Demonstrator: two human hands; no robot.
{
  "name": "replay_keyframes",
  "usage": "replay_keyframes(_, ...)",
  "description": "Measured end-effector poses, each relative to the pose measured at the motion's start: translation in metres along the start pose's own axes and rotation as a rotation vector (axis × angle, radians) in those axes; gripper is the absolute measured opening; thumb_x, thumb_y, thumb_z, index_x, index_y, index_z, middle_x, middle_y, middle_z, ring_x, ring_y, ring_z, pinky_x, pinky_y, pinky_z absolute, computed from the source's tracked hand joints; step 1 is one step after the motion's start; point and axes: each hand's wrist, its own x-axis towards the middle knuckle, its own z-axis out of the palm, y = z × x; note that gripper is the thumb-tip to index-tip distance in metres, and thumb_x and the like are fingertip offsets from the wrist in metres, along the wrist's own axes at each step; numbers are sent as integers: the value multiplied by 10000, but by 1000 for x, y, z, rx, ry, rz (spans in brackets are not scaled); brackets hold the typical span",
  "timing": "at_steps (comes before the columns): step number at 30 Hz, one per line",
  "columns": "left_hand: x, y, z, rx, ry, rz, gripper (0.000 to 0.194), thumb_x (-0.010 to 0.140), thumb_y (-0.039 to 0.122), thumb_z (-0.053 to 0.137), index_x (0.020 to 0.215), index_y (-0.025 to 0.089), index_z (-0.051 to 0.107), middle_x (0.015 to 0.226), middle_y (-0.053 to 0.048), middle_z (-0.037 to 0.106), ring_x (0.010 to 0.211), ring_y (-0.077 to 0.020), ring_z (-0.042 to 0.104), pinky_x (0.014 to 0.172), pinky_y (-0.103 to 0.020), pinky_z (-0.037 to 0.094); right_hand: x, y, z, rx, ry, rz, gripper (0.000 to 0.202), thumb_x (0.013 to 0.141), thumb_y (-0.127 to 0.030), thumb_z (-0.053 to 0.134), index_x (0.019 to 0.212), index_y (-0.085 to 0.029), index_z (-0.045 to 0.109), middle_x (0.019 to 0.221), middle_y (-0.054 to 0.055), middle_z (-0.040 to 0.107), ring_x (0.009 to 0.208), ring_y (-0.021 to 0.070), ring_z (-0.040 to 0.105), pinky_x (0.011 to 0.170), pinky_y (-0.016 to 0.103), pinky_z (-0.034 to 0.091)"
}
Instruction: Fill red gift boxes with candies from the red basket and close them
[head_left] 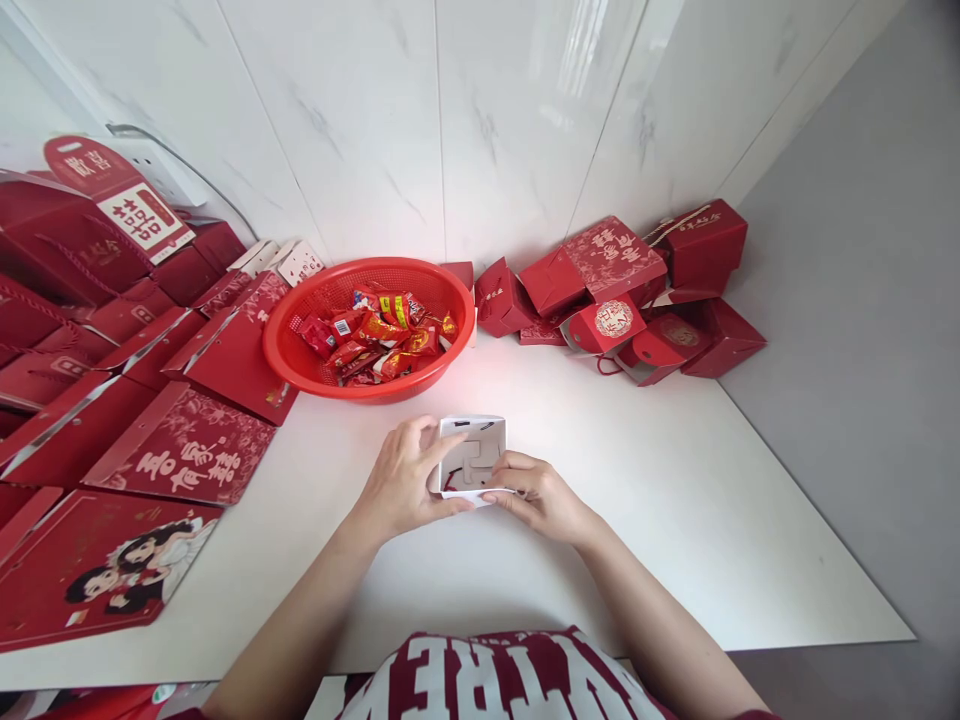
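From my remote seat, I see two bare hands at work over a white desk [675,480], the left hand [401,478] and the right hand [549,500] both closed on a small white box [472,465] whose open mouth faces up toward my camera. The left fingers brace its left side, one reaching over the rim; the right fingers bend over the near right corner, their thumb on the outside; I cannot tell whether its base touches the desk. Short dark and red marks show inside, between the two sets of fingers. Just beyond the left fingers, a red plastic basin [360,392] holds wrapped sweets [382,335], its curved front rim leaving only a narrow strip of desk. Farther left of those fingers, ranks of red gift bags [180,440] reach almost to the desk's near edge. My widest room lies right of the right fingers, where white surface runs out to a slanting edge along a grey panel [847,330]. Ahead and right of them, red boxes [615,260] lean in a jumble near the tiled wall [375,130]. Nearer than both hands, the forearms cross the desk's front edge beside a lettered shirt [487,680].
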Motion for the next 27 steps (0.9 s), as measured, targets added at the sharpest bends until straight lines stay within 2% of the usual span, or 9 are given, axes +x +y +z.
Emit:
replay_keyframes(2,1,-1,4,-100,0,39,896,670,650,745,1416,259,438,1482,-163,314,1365,-381,356,1093,-513,364,0,1,2,-36,3,-8,223,982,-343,541,877,-186,660,827,47,561,721,155,540,640,271,447)
replay_keyframes(3,1,-1,7,-184,-15,45,896,693,592,759,1438,256,391,1497,-159,290,1392,-361,325,1115,-494,355,-1,1,2,-56,8,-12,217,978,-346,547,881,-186,657,829,50,564,714,156,539,629,270,446)
replay_keyframes(7,3,-3,15,-430,-30,30,865,715,409,788,1441,275,337,1385,-131,386,1327,-301,403,1071,-439,427,0,-5,-8,-157,-10,-54,198,964,-351,571,910,-191,675,850,57,599,723,159,560,639,275,469)
replay_keyframes(9,3,-4,18,-454,-46,21,914,698,392,801,1463,292,310,1372,-126,387,1310,-311,412,1060,-458,434,5,-13,-21,-171,-25,-97,182,961,-338,579,940,-197,691,937,75,637,816,176,596,722,296,503)
replay_keyframes(12,2,-7,19,-463,-59,17,1013,691,391,807,1506,309,212,1397,-128,362,1309,-320,411,1068,-484,420,19,-23,-40,-189,3,-147,199,993,-263,515,1087,-207,681,1202,103,638,1073,205,598,912,343,506)
replay_keyframes(16,0,-10,22,-449,-45,13,1104,696,400,793,1531,304,78,1427,-142,349,1288,-334,433,1035,-492,439,47,-25,-43,-365,41,-174,308,1006,-183,446,1268,-201,608,1385,103,571,1282,214,516,1063,385,442)
replay_keyframes(20,0,-10,24,-394,-7,-7,1116,692,378,774,1533,281,46,1449,-155,338,1298,-346,427,1037,-502,435,70,-18,-24,-503,-30,-33,345,972,-129,473,1290,-180,597,1368,89,602,1310,230,514,1094,386,407)
replay_keyframes(24,1,-7,26,-249,80,-16,1097,663,478,787,1524,263,141,1441,-165,304,1368,-367,323,1121,-540,337,83,-14,-10,-571,-109,202,357,951,-153,498,1294,-161,598,1258,104,674,1138,243,635,986,358,450)
replay_keyframes(27,1,-6,31,-231,125,-25,1081,665,560,771,1513,239,182,1468,-179,258,1399,-375,278,1141,-546,305,87,-12,-7,-583,-111,254,333,957,-137,446,1209,-191,657,1119,87,733,989,224,684,859,314,462)
